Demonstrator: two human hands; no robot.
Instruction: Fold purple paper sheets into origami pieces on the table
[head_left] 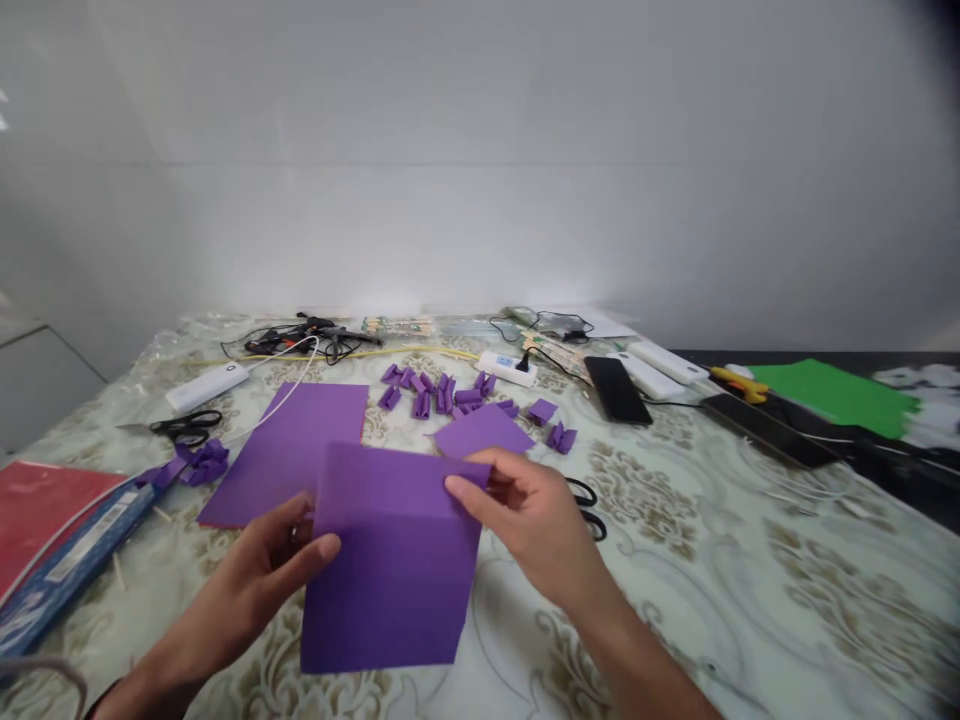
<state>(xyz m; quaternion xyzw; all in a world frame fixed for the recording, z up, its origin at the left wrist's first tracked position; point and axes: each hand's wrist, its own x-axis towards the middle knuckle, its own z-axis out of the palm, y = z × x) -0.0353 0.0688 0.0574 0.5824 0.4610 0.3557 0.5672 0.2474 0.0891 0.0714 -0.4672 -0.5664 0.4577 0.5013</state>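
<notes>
A purple sheet of craft paper (390,570) is held up over the near part of the table, with a crease across its upper part. My left hand (274,560) pinches its left edge, thumb on the front. At the top right corner my right hand (525,510) grips it between thumb and fingers. Behind it lie a larger purple sheet (311,425), a smaller purple piece (484,432) and several small folded purple pieces (445,393). Black scissor handles (589,510) show partly behind my right hand.
At left are black scissors (184,428), a white power bank (208,385), a purple paper bundle (202,462) and a red sheet (49,510). A power strip (508,368), black phone (617,390), yellow-handled tool (739,384) and green sheet (832,395) lie farther back and right.
</notes>
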